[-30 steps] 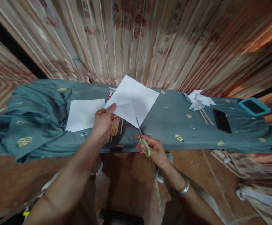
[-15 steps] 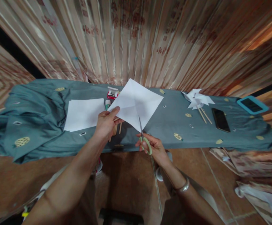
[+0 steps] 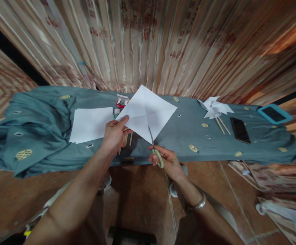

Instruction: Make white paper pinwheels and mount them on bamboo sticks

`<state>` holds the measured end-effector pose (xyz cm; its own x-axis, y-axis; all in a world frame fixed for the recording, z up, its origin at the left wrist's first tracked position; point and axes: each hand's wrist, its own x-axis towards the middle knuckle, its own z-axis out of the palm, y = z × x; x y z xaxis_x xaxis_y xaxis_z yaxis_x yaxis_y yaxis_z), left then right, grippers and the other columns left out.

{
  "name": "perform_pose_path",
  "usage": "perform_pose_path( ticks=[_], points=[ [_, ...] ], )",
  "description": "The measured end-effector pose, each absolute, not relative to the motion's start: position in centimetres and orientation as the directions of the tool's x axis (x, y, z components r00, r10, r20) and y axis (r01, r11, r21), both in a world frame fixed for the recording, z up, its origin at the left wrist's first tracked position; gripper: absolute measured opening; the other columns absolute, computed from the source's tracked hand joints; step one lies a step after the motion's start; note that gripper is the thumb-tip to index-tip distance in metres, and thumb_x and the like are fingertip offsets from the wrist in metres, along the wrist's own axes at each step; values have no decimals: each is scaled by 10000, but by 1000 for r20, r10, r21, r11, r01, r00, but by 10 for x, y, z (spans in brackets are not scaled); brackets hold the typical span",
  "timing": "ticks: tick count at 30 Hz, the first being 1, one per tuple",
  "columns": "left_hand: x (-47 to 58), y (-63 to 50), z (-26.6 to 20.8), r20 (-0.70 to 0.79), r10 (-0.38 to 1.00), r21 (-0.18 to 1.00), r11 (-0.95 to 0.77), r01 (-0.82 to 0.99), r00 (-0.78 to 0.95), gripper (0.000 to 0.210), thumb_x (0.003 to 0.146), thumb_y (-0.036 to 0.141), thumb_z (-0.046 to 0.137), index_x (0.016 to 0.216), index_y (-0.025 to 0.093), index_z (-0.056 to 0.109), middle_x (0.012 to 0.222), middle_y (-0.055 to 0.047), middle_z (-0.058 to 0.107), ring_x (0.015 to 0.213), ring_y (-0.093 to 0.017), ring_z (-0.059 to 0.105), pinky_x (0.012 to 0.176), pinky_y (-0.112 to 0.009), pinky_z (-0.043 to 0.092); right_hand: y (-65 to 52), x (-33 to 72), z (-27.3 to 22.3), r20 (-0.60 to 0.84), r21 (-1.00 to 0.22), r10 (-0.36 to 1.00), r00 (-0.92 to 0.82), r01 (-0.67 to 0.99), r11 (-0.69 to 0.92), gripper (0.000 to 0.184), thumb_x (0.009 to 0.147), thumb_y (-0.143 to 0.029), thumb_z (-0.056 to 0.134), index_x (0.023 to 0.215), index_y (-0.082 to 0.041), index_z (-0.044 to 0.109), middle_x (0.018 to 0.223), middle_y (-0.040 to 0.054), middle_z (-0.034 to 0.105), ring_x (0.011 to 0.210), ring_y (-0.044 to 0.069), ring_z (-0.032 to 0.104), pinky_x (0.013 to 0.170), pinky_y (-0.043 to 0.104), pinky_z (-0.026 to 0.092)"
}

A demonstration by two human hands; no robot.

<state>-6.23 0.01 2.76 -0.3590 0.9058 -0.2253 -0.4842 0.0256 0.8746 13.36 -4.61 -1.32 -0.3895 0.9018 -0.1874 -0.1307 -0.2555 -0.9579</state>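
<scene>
Filling the bkgd: a pleated curtain [image 3: 148, 41] w/ reddish print. In front, a long grey-green cloth [image 3: 178, 136] dotted w/ pineapples. Now centre stage, a white square sheet [image 3: 148, 109], turned to a diamond over that cloth! Left hand [image 3: 114, 134] pinches its left corner, thumb on top, fingers tucked beneath, prob. to steady it; it looks lifted clear, which would give a blade room underneath. And the look of it: plain, unprinted, nearly flat, faint creases meeting abt the middle, 1 running down twd the near corner.

Next size down, a paper stack [image 3: 91, 124] lies to the left, edges slightly uneven, prob. parked there for easy reach. Over on the right, a white pinwheel [image 3: 215, 108] w/ 2 sticks leading off it, a blue-framed tablet [image 3: 274, 114] near the far end and a dark phone [image 3: 240, 130] btwn, all well apart from the hands, so elbow room's good.

Smaller: right hand [image 3: 167, 160] grips pale-green scissors [image 3: 157, 158] by the handles, a dark blade lying over the sheet's near corner, roughly in line w/ that crease; can't tell where the other blade sits. Wooden sticks [image 3: 125, 141] show below the left hand, count unclear. Then a red box [image 3: 122, 101], lid up, and lastly a little white-capped tube [image 3: 117, 112].
</scene>
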Motion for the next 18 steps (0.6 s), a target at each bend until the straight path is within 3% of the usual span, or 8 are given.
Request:
perform_pose_path(
  ticks=[10,18],
  points=[
    [-56,-3,25,-229,914,878,45,-477,-335,321,511,336,805,663,118,627,548,-7,635,590,-185,663,581,-300,571,-45,135,-12,-155,-973,900,-407,-97,-212,387,709,-510,727,904,-189,629,652,-4,669,513,85,533,461,197,386],
    [-53,-4,23,-229,917,881,53,-469,-326,308,524,344,788,670,127,626,579,-14,658,582,-169,660,547,-271,568,-44,136,-10,-179,-971,902,-394,-80,-227,394,692,-525,732,843,-190,589,650,-6,669,514,84,535,462,194,389]
  ],
)
